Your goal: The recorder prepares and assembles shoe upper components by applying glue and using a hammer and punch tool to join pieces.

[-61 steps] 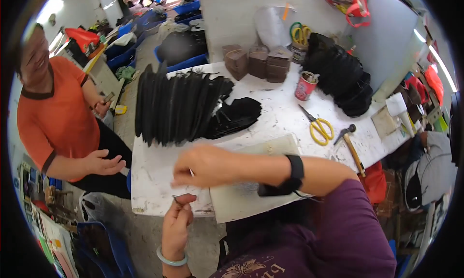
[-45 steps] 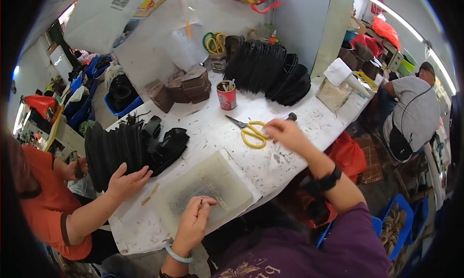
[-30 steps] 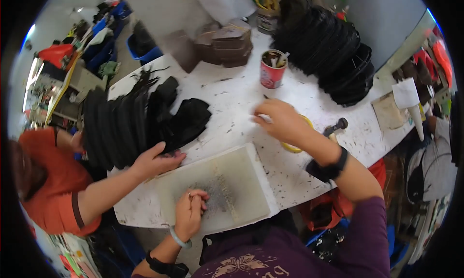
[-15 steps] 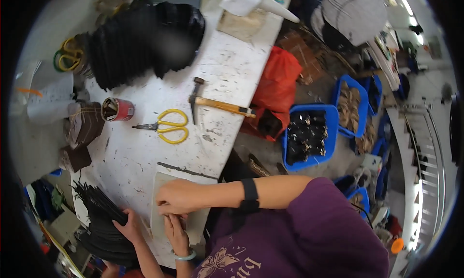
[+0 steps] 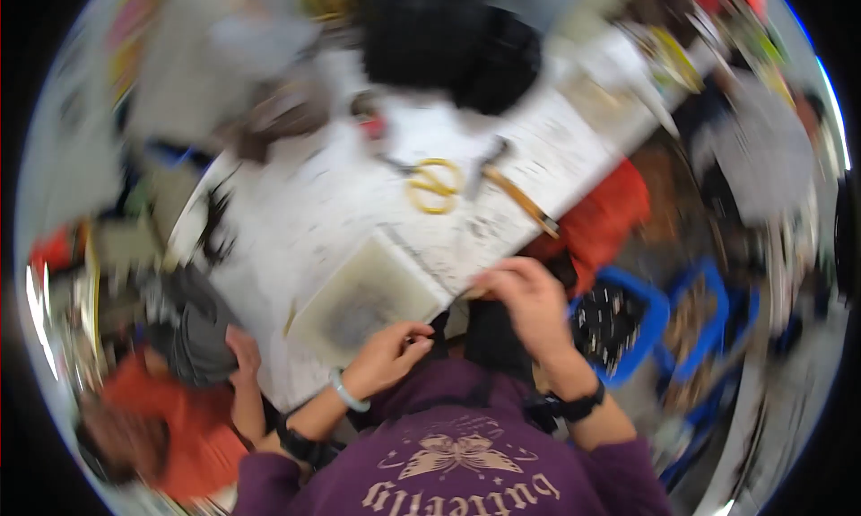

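Note:
My left hand [image 5: 388, 359] is over the near edge of a pale slab [image 5: 327, 305] with a grey worn patch. Its fingers are curled closed, and what they hold, if anything, is too small to make out. My right hand [image 5: 531, 305] hovers by the slab's right corner, beside the table edge, its fingers bent and smeared by motion. Beyond the slab, yellow-handled scissors [image 5: 437, 189] lie on the white table [image 5: 269, 220]. A hammer [image 5: 520, 202] with a wooden handle rests to their right. Nothing shows plainly in the right fingers.
A red can [image 5: 372, 127] and a black pile [image 5: 430, 40] stand farther back. At the left, a person in orange [image 5: 179, 417] has a hand [image 5: 244, 354] by dark stacked pieces [image 5: 202, 336]. A red bag [image 5: 614, 206] and blue bins [image 5: 655, 323] are beyond the right table edge.
My view has swung, blurring the picture. My hands, together over the slab before, are now apart: the right has moved off to the right, uncovering the slab's worn patch.

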{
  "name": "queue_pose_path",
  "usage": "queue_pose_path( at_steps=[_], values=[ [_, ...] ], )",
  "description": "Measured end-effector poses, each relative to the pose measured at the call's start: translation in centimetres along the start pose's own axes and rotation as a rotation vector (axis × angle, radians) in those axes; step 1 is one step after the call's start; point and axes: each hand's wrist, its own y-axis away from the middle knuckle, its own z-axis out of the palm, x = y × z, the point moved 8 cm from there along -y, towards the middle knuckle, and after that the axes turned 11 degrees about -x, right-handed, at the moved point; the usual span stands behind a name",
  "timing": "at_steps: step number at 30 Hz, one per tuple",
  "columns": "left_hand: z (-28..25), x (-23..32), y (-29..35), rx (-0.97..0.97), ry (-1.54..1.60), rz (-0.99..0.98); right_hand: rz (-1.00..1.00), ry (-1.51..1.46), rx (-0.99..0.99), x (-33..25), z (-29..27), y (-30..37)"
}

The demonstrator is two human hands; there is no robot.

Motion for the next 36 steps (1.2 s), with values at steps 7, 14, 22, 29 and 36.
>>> queue_pose_path(
  at_steps=[7,14,22,29,36],
  values=[
    [0.3,-4.9,7.2,0.47,0.15,-0.034,-0.015,0.158,-0.068,-1.1,-5.6,-0.2],
    [11.3,-13.9,13.3,1.173,0.597,-0.269,0.071,0.836,-0.693,0.7,-0.3,-4.5],
    [31.0,-16.1,11.1,1.479,1.028,-0.447,-0.651,1.545,-1.389,1.2,12.9,-3.4],
    [36.3,-16.9,7.2,1.664,1.267,-0.381,-0.789,1.664,-1.631,3.6,20.3,1.8],
    [26.9,-19.4,13.8,1.592,1.08,-0.287,-0.594,1.69,-1.346,0.7,15.7,-5.2]
  ],
)
